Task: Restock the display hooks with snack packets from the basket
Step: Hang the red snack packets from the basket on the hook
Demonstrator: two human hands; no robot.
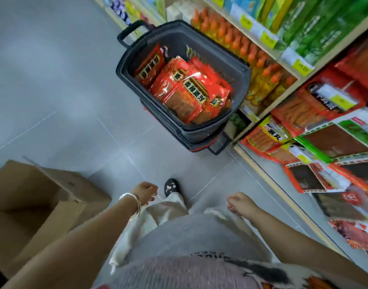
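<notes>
Restocking step: between pickups, nothing carried.
Left hand [146,192]: fingers loosely curled, empty, low by the trousers.
Right hand [239,202]: fingers loosely curled, empty.
Snack packets [185,88]: red, piled in basket [199,135] on the floor ahead, against the shelving.
Hanging display [324,142]: at right, already hung with packets.
Next: probably step in, bend, reach into basket, pinch one packet's top.

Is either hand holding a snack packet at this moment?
No: the left hand and right hand hang empty, and the red snack packets lie in the basket.
</notes>
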